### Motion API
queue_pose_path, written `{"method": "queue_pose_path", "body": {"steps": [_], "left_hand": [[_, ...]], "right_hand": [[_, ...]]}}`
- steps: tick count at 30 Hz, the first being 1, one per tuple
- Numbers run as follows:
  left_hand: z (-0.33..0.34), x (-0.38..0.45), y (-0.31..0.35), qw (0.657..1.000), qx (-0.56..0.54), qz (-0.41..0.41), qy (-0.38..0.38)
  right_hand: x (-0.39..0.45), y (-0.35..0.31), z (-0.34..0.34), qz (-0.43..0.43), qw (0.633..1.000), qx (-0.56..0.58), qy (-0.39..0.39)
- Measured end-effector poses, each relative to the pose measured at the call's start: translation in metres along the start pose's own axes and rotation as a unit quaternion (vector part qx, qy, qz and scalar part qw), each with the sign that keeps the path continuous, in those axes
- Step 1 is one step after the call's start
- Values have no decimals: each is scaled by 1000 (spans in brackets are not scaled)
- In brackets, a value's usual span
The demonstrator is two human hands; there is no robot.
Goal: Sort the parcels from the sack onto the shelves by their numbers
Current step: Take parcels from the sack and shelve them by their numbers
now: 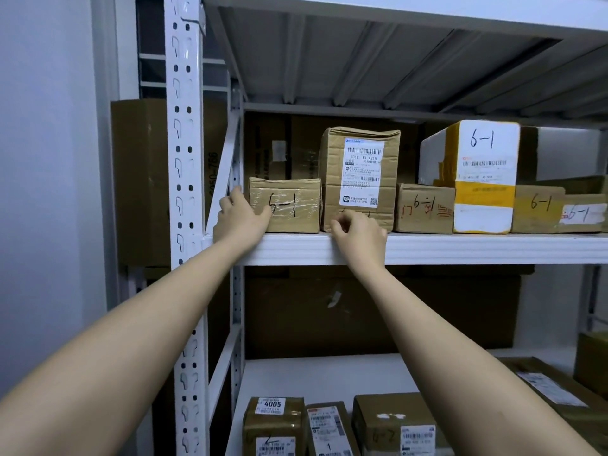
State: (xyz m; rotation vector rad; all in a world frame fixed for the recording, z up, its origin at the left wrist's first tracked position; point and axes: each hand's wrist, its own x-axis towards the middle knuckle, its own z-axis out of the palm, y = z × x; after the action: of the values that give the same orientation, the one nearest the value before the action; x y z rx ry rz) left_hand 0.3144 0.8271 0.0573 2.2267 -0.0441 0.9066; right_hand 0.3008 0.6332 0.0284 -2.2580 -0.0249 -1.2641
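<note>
Left hand (240,218) grip curled round left end of small 6-1 parcel (289,209) mid-frame on shelf (460,248), right hand (358,235) fingers curled, touching taller parcel's (360,179) base, hold unclear

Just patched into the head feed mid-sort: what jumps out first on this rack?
Two bare arms reach to the white metal shelf: the left hand grips the small taped brown cardboard box marked 6-1 at its left end, the right hand curls at the foot of the tall brown labelled carton. Further right stands a white foam box with yellow tape, also marked 6-1.
</note>
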Motion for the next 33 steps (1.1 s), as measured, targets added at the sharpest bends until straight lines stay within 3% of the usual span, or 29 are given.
{"method": "queue_pose_path", "body": {"steps": [5, 8, 11, 19, 27, 33], "left_hand": [[2, -18, -2, 977, 98, 171, 85], [9, -25, 0, 948, 167, 262, 71], [19, -33, 8, 931, 200, 301, 43], [28, -33, 39, 926, 231, 293, 49], [40, -3, 75, 936, 252, 226, 92], [52, 6, 77, 934, 269, 201, 122]], "right_hand": [[-15, 12, -9, -11, 999, -23, 40], [-20, 17, -13, -10, 999, -35, 37], [-26, 23, -18, -13, 998, -47, 27], [-8, 18, -39, -62, 991, -116, 40], [106, -35, -68, -85, 981, -154, 83], [161, -60, -54, -110, 967, -226, -32]]}}
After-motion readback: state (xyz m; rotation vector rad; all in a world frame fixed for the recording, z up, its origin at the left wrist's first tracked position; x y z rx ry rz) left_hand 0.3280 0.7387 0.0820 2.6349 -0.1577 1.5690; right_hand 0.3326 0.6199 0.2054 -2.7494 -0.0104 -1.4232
